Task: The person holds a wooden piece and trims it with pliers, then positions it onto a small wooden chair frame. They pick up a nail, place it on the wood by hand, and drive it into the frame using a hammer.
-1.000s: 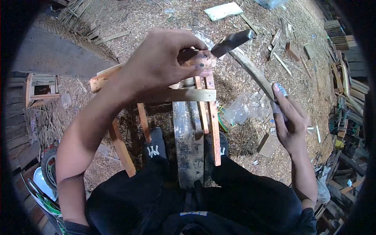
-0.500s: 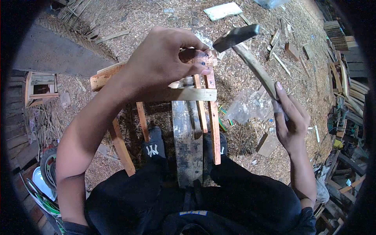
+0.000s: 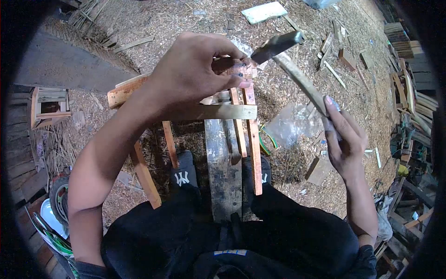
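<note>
My right hand (image 3: 346,142) is closed around the wooden handle of a hammer (image 3: 302,83). The hammer's dark metal head (image 3: 276,47) is beside the fingertips of my left hand (image 3: 197,69). That left hand curls over the upper corner of a wooden frame (image 3: 253,139) made of narrow reddish slats, thumb and forefinger on either side of the joint. Dark spots like nail heads show on the wood between those fingers. A paler crosspiece (image 3: 227,112) runs below the hand. The other left fingers are partly hidden.
A worn plank (image 3: 223,172) lies under the frame, between my feet. Wood shavings cover the ground, with a clear plastic bag (image 3: 292,123), wood blocks (image 3: 319,170) and a white board (image 3: 264,12). A thick beam (image 3: 74,63) stands at upper left; stacked wood lines the right.
The hammer head has tilted slightly and shifted a little left and down, close to my left fingertips. My left hand and the frame stay almost where they were.
</note>
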